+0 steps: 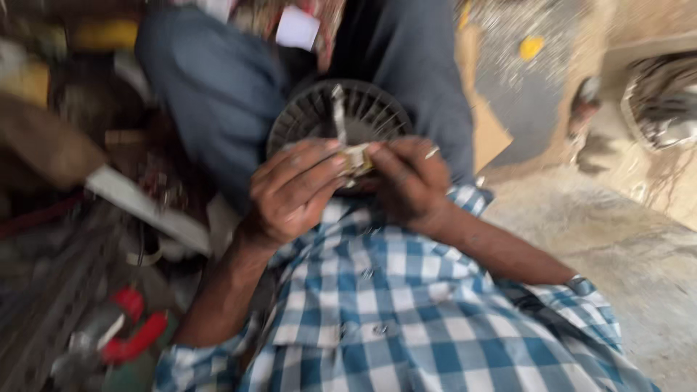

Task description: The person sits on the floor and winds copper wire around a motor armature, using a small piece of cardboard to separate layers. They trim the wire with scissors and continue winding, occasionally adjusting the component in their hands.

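The picture is blurred. My left hand [294, 190] and my right hand [408, 181] meet in front of my chest, both pinching a small pale yellowish piece [357, 158] between their fingertips. A thin silvery strip [338, 116] stands up from that piece. Just behind the hands, on my lap, rests a round grey slotted motor housing [363, 109] with radial fins. My blue and white checked shirt [392, 305] fills the lower middle of the view.
My legs in dark blue trousers [218, 94] are folded ahead. Left of me lie cluttered tools, a white strip [145, 207] and red-handled pliers [134, 334]. Dusty concrete floor [610, 247] spreads to the right, with a wound metal part [664, 101] at the far right.
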The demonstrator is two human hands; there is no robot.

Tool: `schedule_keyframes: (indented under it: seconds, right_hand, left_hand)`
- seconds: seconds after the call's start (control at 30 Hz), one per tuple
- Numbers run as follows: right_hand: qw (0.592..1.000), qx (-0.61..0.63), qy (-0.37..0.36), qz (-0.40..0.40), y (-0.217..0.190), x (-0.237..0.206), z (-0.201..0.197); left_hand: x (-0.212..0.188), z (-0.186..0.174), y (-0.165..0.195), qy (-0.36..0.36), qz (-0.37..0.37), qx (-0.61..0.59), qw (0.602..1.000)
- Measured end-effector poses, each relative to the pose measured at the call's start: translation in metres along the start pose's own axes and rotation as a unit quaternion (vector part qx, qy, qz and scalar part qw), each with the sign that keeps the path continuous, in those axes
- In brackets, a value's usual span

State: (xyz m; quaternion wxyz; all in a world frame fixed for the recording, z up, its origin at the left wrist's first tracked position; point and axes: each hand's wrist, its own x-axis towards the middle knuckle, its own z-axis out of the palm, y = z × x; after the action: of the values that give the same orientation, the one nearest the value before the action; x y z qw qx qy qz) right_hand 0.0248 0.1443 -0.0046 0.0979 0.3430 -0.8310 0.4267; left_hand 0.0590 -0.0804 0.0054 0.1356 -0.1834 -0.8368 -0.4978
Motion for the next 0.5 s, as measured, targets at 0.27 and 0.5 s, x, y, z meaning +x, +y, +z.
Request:
schedule_keyframes:
  seconds: [0.27, 0.5]
  right_hand:
    - [0.999, 0.026, -0.022, -0.011, 0.000, 0.015, -0.007]
    - [1.000, 0.015, -0.015, -0.013, -0.004, 0.013, -0.005]
  left_hand:
    - [-0.004, 0.008, 0.008, 0.015, 0.000, 0.031, 0.999]
    - [0.010, 0.003, 0.015, 0.019, -0.013, 0.009, 1.000]
